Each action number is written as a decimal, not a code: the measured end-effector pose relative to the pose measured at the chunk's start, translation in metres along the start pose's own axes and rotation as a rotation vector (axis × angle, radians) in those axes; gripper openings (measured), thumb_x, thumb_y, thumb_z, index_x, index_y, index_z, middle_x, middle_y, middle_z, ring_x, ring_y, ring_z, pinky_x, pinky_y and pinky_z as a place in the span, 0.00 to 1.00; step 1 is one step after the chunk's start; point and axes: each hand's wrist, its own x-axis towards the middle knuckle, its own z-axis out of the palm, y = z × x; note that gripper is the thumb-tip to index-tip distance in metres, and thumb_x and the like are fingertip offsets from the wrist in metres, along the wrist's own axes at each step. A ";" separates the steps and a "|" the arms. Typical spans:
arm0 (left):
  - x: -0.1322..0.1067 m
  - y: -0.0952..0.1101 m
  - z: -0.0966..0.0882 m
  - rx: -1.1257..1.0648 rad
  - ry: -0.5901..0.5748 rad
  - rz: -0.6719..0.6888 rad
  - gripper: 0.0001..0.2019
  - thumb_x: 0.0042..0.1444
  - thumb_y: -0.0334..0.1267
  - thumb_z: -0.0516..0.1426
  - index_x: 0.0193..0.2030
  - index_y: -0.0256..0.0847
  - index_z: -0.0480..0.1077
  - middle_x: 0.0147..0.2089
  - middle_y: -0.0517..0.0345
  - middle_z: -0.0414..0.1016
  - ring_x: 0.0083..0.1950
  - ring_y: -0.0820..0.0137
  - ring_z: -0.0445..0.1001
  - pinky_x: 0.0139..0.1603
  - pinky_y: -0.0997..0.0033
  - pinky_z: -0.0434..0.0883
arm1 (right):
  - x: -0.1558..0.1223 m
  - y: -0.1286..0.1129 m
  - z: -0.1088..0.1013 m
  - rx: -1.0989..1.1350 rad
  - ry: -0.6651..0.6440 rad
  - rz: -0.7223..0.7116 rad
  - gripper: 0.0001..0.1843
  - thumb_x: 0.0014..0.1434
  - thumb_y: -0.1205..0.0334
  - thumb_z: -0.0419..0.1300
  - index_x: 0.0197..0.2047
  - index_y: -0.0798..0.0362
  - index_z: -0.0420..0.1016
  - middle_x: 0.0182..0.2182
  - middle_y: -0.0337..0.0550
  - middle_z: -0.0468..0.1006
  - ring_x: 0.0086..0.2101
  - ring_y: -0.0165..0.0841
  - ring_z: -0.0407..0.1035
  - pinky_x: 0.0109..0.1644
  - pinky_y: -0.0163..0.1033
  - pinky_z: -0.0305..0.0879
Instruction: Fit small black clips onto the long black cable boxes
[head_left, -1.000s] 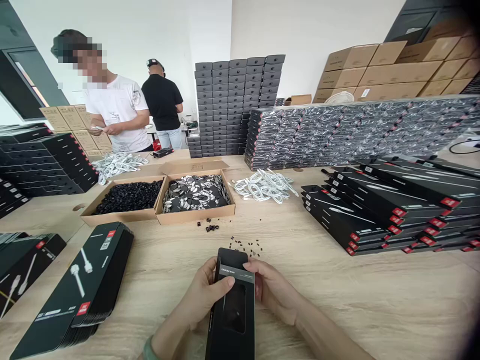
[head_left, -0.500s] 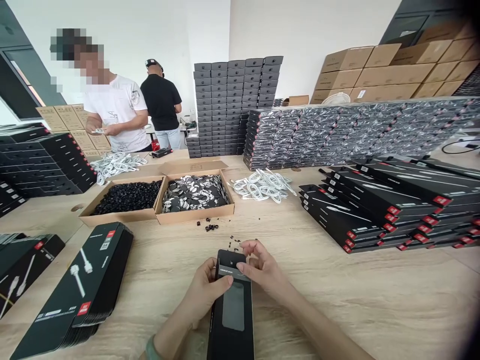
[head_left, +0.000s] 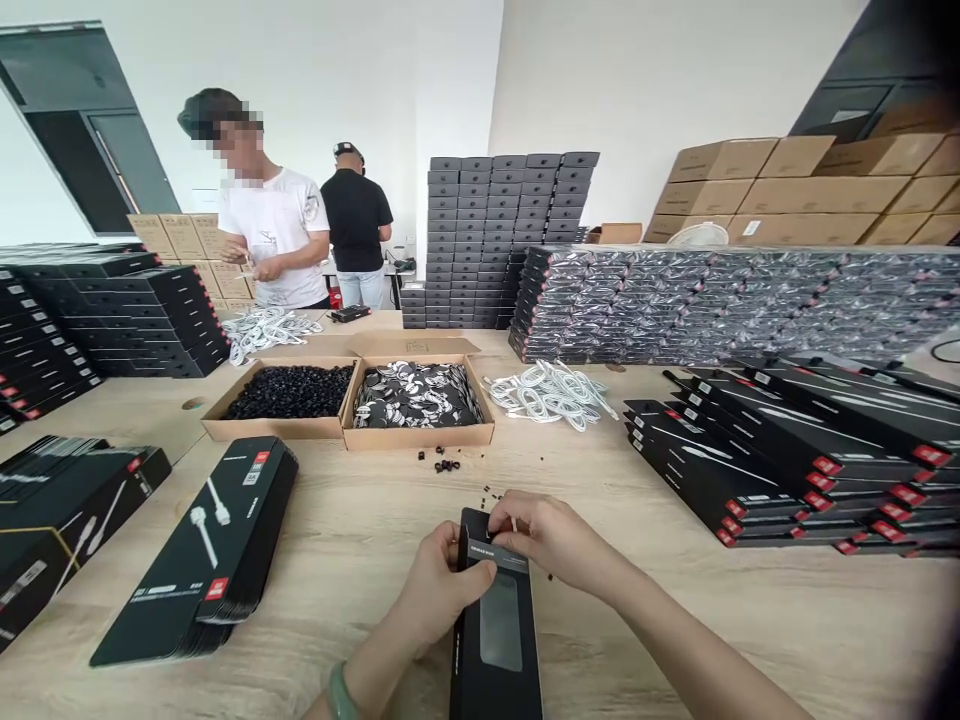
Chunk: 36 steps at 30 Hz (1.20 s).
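Observation:
A slim black cardboard box [head_left: 499, 625] with a clear window stands tilted toward me just above the wooden table. My left hand [head_left: 442, 590] is closed round its left side, thumb lying on the front above the window. At the upper end, my right hand [head_left: 551, 535] pinches the hanging tab with curled fingers; the fingertips partly hide the tab's hole. Small black bits [head_left: 487, 493] lie on the tabletop just beyond the box, and a few black clips [head_left: 446, 465] lie farther back.
Open cartons hold black clips [head_left: 292, 395] and black-and-white discs [head_left: 416, 395]. White cables [head_left: 555, 390] lie beside them. Flat printed sleeves [head_left: 202, 540] are stacked left, finished-looking black boxes [head_left: 750, 450] right. Wrapped boxes [head_left: 712, 300] form a wall behind. Two people stand at the back left.
My right fingers have closed in from a looser, spread pose to a pinch at the box's tab. The view has shifted, so everything appears farther right. The left hand keeps its hold.

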 end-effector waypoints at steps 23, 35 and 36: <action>0.010 0.001 -0.003 -0.098 0.242 -0.024 0.15 0.37 0.37 0.68 0.29 0.40 0.67 0.26 0.60 0.74 0.28 0.68 0.71 0.31 0.69 0.68 | 0.122 0.041 0.030 -0.153 -0.008 0.164 0.16 0.64 0.58 0.58 0.54 0.54 0.69 0.51 0.47 0.73 0.46 0.38 0.71 0.48 0.50 0.71; 0.008 0.002 -0.004 -0.133 0.272 0.110 0.21 0.43 0.50 0.67 0.36 0.39 0.69 0.37 0.52 0.78 0.38 0.65 0.74 0.39 0.68 0.71 | -0.003 0.014 0.019 0.355 0.398 0.160 0.20 0.53 0.43 0.63 0.42 0.49 0.77 0.40 0.47 0.78 0.41 0.42 0.73 0.44 0.46 0.71; 0.007 0.003 -0.003 -0.132 0.273 0.123 0.20 0.44 0.49 0.67 0.37 0.39 0.69 0.38 0.51 0.78 0.39 0.65 0.74 0.40 0.68 0.71 | -0.008 0.010 0.020 0.393 0.432 0.151 0.21 0.52 0.42 0.64 0.42 0.49 0.77 0.41 0.47 0.76 0.42 0.42 0.73 0.45 0.45 0.70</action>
